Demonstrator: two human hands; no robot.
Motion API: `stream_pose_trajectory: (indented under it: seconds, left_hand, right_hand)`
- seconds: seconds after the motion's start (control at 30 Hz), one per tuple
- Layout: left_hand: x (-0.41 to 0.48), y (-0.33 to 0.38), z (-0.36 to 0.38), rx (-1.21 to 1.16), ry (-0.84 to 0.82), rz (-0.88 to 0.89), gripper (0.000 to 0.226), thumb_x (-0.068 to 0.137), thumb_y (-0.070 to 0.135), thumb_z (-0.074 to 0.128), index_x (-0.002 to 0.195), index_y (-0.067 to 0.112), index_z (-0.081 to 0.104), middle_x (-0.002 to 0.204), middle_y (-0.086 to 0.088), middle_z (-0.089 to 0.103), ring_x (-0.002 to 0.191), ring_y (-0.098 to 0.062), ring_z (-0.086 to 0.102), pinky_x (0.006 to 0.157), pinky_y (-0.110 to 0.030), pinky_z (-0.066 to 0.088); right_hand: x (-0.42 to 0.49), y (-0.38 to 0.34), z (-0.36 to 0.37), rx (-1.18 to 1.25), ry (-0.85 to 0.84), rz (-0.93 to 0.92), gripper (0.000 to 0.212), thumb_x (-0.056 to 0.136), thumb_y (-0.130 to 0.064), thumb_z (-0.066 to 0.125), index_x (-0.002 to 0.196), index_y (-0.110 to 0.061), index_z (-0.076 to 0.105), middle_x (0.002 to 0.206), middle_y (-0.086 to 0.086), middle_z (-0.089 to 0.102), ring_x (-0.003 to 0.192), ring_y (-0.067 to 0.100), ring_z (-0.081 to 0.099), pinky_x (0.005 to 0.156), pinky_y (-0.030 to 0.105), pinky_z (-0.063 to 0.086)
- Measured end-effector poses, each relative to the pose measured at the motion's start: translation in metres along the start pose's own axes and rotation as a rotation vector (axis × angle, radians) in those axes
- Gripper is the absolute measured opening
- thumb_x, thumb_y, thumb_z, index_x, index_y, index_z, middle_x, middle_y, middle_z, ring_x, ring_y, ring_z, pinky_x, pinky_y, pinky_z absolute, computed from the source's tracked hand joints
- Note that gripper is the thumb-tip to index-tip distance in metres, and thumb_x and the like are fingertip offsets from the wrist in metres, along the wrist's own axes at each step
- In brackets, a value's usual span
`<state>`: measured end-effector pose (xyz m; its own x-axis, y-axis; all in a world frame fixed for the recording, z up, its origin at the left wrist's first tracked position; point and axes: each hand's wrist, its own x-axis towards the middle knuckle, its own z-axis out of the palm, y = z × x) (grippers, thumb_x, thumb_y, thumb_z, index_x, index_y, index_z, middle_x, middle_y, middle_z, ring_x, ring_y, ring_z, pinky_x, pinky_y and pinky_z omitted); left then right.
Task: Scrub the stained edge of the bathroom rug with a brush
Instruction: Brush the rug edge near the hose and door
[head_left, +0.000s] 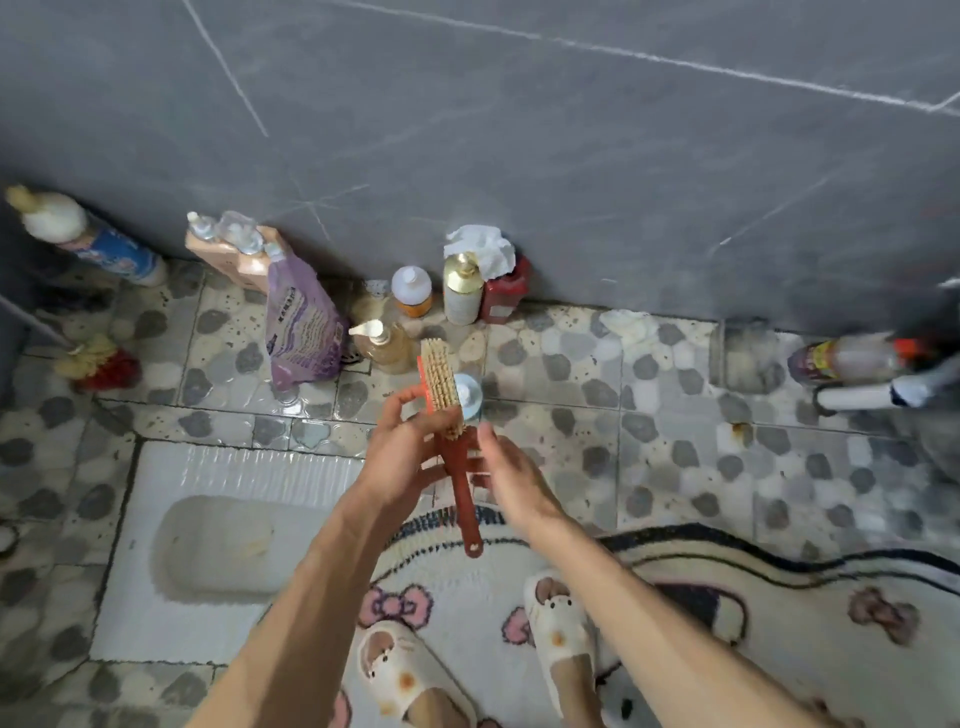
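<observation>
Two hands meet at the brush (459, 493), which stands upright in the air above the far edge of the rug (467, 597), tan bristles turned to the right and red handle pointing down. The left hand (402, 447) grips it at the neck, thumb beside the back of the head and fingers curled round just under the bristles. The right hand (511, 480) sits beside the handle with fingers reaching toward it; blur hides whether they close on it or only touch. The rug lies on the floor tiles (675, 467) under the person's slippers (400, 675), its dark stitched border just beneath the handle's tip.

By its look the brush is light, rigid plastic with fairly stiff, somewhat splayed bristles. The slim handle is probably slick once wet, so a full wrap round its middle, or a palm over the back of the head, should give firmer pressure. The rug seems soft, thick and floppy; its edge will likely bunch or slide on the glossy tiles unless the free hand pins it.
</observation>
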<state>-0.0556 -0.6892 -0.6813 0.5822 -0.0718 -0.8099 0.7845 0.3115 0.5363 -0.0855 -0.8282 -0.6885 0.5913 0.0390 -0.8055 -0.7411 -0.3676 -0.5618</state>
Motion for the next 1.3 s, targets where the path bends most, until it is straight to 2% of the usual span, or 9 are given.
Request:
stream_pose_trajectory:
  seconds: [0.17, 0.3, 0.47, 0.6, 0.77, 0.83, 1.0, 1.13, 1.3]
  left_hand:
    - [-0.067, 0.053, 0.079, 0.156, -0.194, -0.037, 0.045, 0.086, -0.005, 0.064, 0.128, -0.001, 0.048, 0.103, -0.021, 0.067, 0.092, -0.032, 0.068, 0.074, -0.041, 0.059]
    - [-0.105, 0.079, 0.136, 0.392, -0.369, -0.028, 0.069, 0.068, 0.009, 0.078, 0.127, -0.006, 0.047, 0.111, -0.022, 0.071, 0.100, -0.035, 0.071, 0.085, -0.039, 0.058]
    - [-0.166, 0.085, 0.187, 0.740, -0.516, 0.049, 0.069, 0.062, 0.032, 0.086, 0.120, 0.015, 0.054, 0.105, -0.003, 0.075, 0.103, -0.026, 0.068, 0.087, -0.044, 0.050]
    - [-0.219, 0.079, 0.219, 0.956, -0.613, 0.101, 0.069, 0.060, 0.046, 0.086, 0.116, 0.020, 0.057, 0.100, 0.000, 0.075, 0.100, -0.029, 0.067, 0.080, -0.042, 0.049]
    - [-0.293, 0.050, 0.289, 1.177, -0.817, 0.105, 0.061, 0.072, 0.041, 0.087, 0.119, 0.022, 0.054, 0.101, 0.001, 0.074, 0.091, -0.016, 0.068, 0.072, -0.030, 0.051]
    - [-0.322, 0.026, 0.323, 1.261, -0.900, 0.100, 0.059, 0.075, 0.038, 0.086, 0.120, 0.020, 0.052, 0.100, 0.002, 0.072, 0.089, -0.016, 0.067, 0.068, -0.025, 0.049]
    - [-0.407, -0.056, 0.405, 1.413, -1.040, 0.109, 0.063, 0.076, 0.035, 0.086, 0.126, 0.018, 0.051, 0.112, 0.001, 0.068, 0.093, -0.011, 0.067, 0.063, -0.017, 0.047]
    - [-0.459, -0.132, 0.459, 1.503, -1.123, 0.084, 0.046, 0.080, 0.028, 0.084, 0.113, 0.019, 0.053, 0.104, -0.001, 0.070, 0.079, -0.006, 0.064, 0.051, -0.011, 0.044]
    - [-0.500, -0.237, 0.517, 1.644, -1.171, 0.019, 0.041, 0.081, 0.039, 0.082, 0.111, 0.023, 0.059, 0.102, 0.005, 0.072, 0.087, -0.010, 0.068, 0.071, -0.023, 0.052]
  right_hand:
    - [-0.106, -0.010, -0.044, 0.188, 0.028, -0.020, 0.060, 0.090, -0.079, 0.036, 0.114, -0.030, 0.060, 0.104, 0.007, 0.072, 0.089, 0.021, 0.069, 0.086, 0.041, 0.055]
    - [-0.163, -0.008, -0.088, 0.390, 0.153, -0.063, 0.040, 0.093, -0.060, 0.055, 0.102, -0.022, 0.064, 0.066, -0.003, 0.058, 0.059, 0.016, 0.053, 0.062, 0.036, 0.040]
    - [-0.235, 0.004, -0.128, 0.512, 0.261, -0.137, 0.026, 0.099, -0.039, 0.060, 0.110, -0.017, 0.065, 0.068, -0.005, 0.056, 0.055, 0.014, 0.049, 0.051, 0.025, 0.038]
    - [-0.305, 0.018, -0.142, 0.594, 0.310, -0.178, 0.037, 0.090, -0.054, 0.064, 0.104, -0.020, 0.064, 0.073, -0.007, 0.061, 0.061, 0.019, 0.050, 0.053, 0.029, 0.040]
    - [-0.395, 0.058, -0.165, 0.709, 0.526, -0.188, 0.023, 0.095, -0.037, 0.067, 0.103, -0.015, 0.068, 0.082, 0.005, 0.066, 0.069, 0.011, 0.062, 0.062, 0.033, 0.053]
    - [-0.430, 0.081, -0.172, 0.780, 0.603, -0.168, 0.027, 0.093, -0.040, 0.068, 0.102, -0.014, 0.067, 0.083, 0.009, 0.065, 0.076, 0.019, 0.062, 0.070, 0.045, 0.052]
    - [-0.517, 0.146, -0.187, 0.975, 0.797, -0.104, 0.030, 0.094, -0.039, 0.066, 0.110, -0.014, 0.064, 0.087, 0.006, 0.072, 0.070, 0.022, 0.065, 0.070, 0.049, 0.052]
    - [-0.577, 0.206, -0.208, 1.106, 0.890, -0.121, 0.035, 0.095, -0.049, 0.062, 0.113, -0.018, 0.063, 0.086, 0.001, 0.071, 0.067, 0.023, 0.064, 0.064, 0.037, 0.048]
    - [-0.623, 0.299, -0.228, 1.286, 0.950, -0.143, 0.025, 0.099, -0.035, 0.060, 0.116, -0.016, 0.061, 0.085, 0.010, 0.070, 0.061, 0.029, 0.065, 0.063, 0.038, 0.049]
